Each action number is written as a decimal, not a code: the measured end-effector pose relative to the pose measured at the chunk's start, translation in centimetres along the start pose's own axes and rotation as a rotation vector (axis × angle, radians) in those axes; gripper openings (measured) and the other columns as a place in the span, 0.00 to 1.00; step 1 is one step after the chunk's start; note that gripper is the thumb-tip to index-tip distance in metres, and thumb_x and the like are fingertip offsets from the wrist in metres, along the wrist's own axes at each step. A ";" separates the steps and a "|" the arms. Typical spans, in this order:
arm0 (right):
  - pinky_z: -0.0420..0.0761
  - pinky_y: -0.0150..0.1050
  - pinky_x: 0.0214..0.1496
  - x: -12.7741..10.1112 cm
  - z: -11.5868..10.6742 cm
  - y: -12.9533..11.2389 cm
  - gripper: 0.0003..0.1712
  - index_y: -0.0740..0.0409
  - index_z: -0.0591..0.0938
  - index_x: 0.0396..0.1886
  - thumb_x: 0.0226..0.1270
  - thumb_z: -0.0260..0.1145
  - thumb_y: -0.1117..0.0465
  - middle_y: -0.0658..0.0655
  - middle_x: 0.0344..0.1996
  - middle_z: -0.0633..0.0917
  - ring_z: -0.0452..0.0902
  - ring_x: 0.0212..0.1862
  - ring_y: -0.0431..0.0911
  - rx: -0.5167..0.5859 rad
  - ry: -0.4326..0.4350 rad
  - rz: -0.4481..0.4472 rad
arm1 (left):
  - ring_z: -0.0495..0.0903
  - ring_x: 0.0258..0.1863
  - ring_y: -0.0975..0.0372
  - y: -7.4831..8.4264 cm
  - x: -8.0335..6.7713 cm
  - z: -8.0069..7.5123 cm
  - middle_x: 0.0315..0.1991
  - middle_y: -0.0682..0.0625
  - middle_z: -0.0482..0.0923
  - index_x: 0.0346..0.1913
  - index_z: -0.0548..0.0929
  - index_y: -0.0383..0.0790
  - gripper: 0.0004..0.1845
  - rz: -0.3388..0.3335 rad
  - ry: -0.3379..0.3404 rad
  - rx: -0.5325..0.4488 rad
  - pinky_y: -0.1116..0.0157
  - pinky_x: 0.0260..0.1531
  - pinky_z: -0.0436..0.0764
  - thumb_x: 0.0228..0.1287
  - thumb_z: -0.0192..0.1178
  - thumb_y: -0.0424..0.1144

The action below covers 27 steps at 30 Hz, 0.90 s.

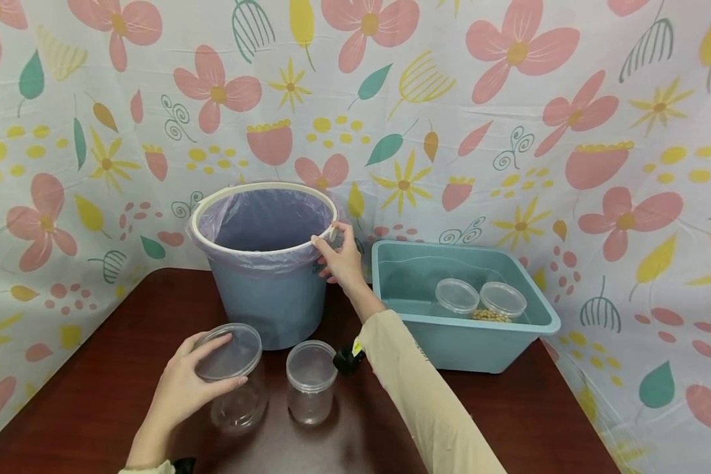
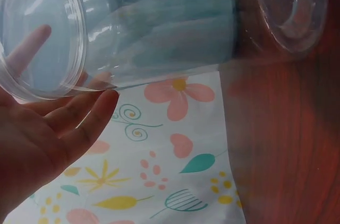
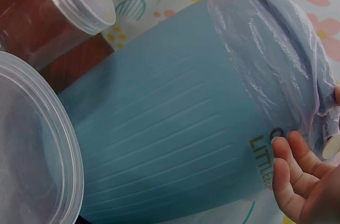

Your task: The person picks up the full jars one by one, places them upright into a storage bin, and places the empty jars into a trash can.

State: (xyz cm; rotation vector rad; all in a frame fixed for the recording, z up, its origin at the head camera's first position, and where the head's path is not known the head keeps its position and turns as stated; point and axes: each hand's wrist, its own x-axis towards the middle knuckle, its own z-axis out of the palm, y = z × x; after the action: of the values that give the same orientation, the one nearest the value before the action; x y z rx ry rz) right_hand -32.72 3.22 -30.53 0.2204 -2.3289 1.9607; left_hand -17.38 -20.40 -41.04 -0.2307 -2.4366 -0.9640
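Note:
My left hand [image 1: 178, 388] grips a tall clear lidded jar [image 1: 239, 405] round its top, the thumb on the near side and a finger over the lid [image 1: 228, 355]. In the left wrist view the jar [image 2: 159, 38] looks see-through, with nothing inside. My right hand [image 1: 345, 260] pinches the cream rim ring [image 1: 261, 252] of a blue trash bin [image 1: 266, 296] at its right side. A thin lilac bag [image 3: 265, 49] lines the bin and folds down over its outside. Below that hand, a smaller clear lidded jar [image 1: 311, 388] stands upright on the table.
A teal plastic tub [image 1: 450, 352] stands at the right with two lidded clear jars [image 1: 457, 296] in it; small tan pieces [image 1: 490, 316] show by them. Everything stands on a dark red-brown table [image 1: 112, 342]. A flowered cloth [image 1: 355, 118] hangs close behind.

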 end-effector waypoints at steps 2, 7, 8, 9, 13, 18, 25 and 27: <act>0.73 0.39 0.15 0.0 0.0 0.0 0.31 0.36 0.63 0.59 0.55 0.61 0.43 0.61 0.23 0.80 0.75 0.16 0.49 0.001 -0.003 0.005 | 0.70 0.47 0.50 0.0 0.1 -0.1 0.50 0.44 0.69 0.48 0.81 0.46 0.35 0.007 0.023 -0.007 0.52 0.37 0.69 0.28 0.76 0.51; 0.75 0.43 0.17 0.0 0.0 0.0 0.31 0.36 0.63 0.58 0.55 0.61 0.43 0.63 0.24 0.81 0.75 0.16 0.48 -0.003 0.000 0.003 | 0.70 0.48 0.50 0.7 0.7 -0.8 0.51 0.43 0.69 0.49 0.81 0.45 0.35 0.013 0.047 -0.038 0.54 0.38 0.67 0.28 0.77 0.48; 0.75 0.44 0.18 0.0 0.0 0.0 0.31 0.36 0.63 0.58 0.55 0.61 0.43 0.63 0.24 0.81 0.75 0.15 0.48 -0.005 0.000 0.002 | 0.69 0.48 0.50 0.9 0.8 -1.0 0.51 0.44 0.68 0.49 0.81 0.45 0.35 0.015 0.051 -0.043 0.56 0.39 0.67 0.28 0.77 0.47; 0.76 0.45 0.19 0.0 0.0 0.0 0.31 0.36 0.63 0.58 0.55 0.61 0.43 0.63 0.24 0.81 0.75 0.15 0.48 -0.006 0.001 -0.002 | 0.69 0.48 0.51 1.0 1.0 -1.2 0.52 0.44 0.68 0.50 0.81 0.46 0.35 0.017 0.056 -0.049 0.59 0.39 0.67 0.28 0.77 0.47; 0.76 0.47 0.20 0.1 0.0 0.1 0.31 0.36 0.63 0.58 0.55 0.61 0.43 0.61 0.23 0.81 0.75 0.14 0.46 -0.008 0.002 -0.011 | 0.68 0.49 0.53 1.8 1.6 -2.0 0.53 0.46 0.68 0.50 0.81 0.46 0.35 0.037 0.081 -0.077 0.73 0.40 0.64 0.28 0.78 0.45; 0.76 0.52 0.23 0.2 0.1 0.1 0.30 0.36 0.63 0.58 0.55 0.61 0.43 0.60 0.22 0.81 0.74 0.14 0.46 -0.017 0.011 -0.014 | 0.68 0.49 0.54 2.8 2.3 -3.0 0.53 0.46 0.68 0.49 0.81 0.45 0.35 0.073 0.100 -0.101 0.79 0.40 0.62 0.27 0.78 0.42; 0.74 0.43 0.17 0.2 0.1 0.1 0.31 0.36 0.63 0.59 0.55 0.61 0.43 0.58 0.21 0.80 0.77 0.19 0.55 -0.017 0.003 -0.012 | 0.68 0.50 0.55 4.1 3.4 -4.5 0.53 0.47 0.68 0.49 0.81 0.44 0.35 0.124 0.100 -0.094 0.80 0.40 0.63 0.26 0.78 0.41; 0.73 0.41 0.15 0.2 0.1 0.2 0.31 0.36 0.63 0.59 0.55 0.61 0.43 0.58 0.21 0.80 0.77 0.20 0.57 -0.011 0.003 -0.010 | 0.68 0.49 0.56 4.5 3.8 -4.9 0.53 0.47 0.68 0.49 0.81 0.45 0.36 0.145 0.096 -0.082 0.80 0.39 0.63 0.26 0.79 0.42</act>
State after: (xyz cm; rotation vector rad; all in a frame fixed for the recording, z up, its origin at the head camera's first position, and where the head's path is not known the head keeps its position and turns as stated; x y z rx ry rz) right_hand -32.97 3.16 -30.67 0.2281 -2.3315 1.9415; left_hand -17.22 -20.56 -33.34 -0.3755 -2.2626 -0.9885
